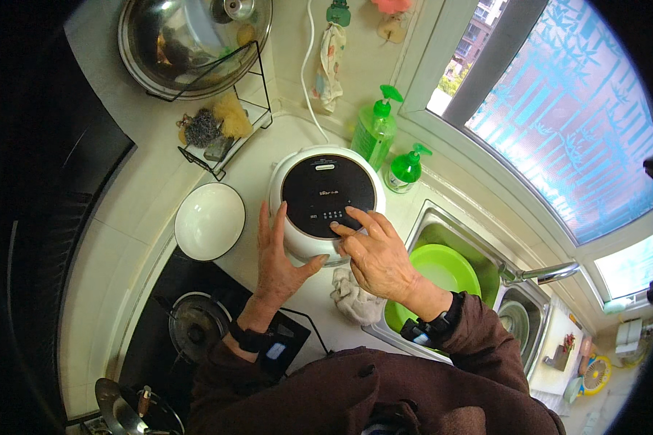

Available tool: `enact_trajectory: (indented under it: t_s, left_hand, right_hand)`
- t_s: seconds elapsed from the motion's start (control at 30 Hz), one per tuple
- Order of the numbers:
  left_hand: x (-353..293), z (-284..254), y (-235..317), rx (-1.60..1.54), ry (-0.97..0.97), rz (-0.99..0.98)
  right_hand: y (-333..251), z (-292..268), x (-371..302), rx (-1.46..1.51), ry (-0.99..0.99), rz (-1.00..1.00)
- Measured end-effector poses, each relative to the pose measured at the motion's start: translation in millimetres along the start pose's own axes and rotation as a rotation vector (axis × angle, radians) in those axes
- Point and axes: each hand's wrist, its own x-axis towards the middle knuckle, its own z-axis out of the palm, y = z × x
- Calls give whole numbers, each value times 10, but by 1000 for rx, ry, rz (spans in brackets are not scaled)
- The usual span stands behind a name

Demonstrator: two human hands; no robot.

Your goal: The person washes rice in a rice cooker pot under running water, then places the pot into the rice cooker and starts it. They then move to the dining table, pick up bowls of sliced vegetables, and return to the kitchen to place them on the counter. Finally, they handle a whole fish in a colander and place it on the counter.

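Note:
A white rice cooker (277,177) with a round black top panel (326,174) stands on the counter in front of me. My left hand (277,261) rests along its left side with the fingers spread and the thumb at the front, steadying nothing that I can see beyond the cooker's wall. Over the lower right of the panel, my right hand (377,254) reaches in with a fingertip on or just above the buttons. Its thumb and forefinger are apart and it holds nothing; the other fingers are partly curled.
Left of the cooker sits a white bowl (210,221), above the black stove (163,272). Two green pump bottles (374,130) stand behind it. A crumpled cloth (355,297) lies by the sink (429,221), which holds a green basin (450,264). A wire rack (228,148) carries scrubbers and a large lid (189,43).

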Motion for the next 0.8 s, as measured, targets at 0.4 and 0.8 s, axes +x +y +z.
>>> enact_trajectory:
  t_s: [0.4, 0.8]
  left_hand:
    - [-70, 70, -95, 13, 38, 7]
    - [-250, 234, -121, -339, 49, -238]
  right_hand:
    - [48, 43, -25, 122, 29, 69]
    - [502, 534, -513, 1310, 80, 1174]
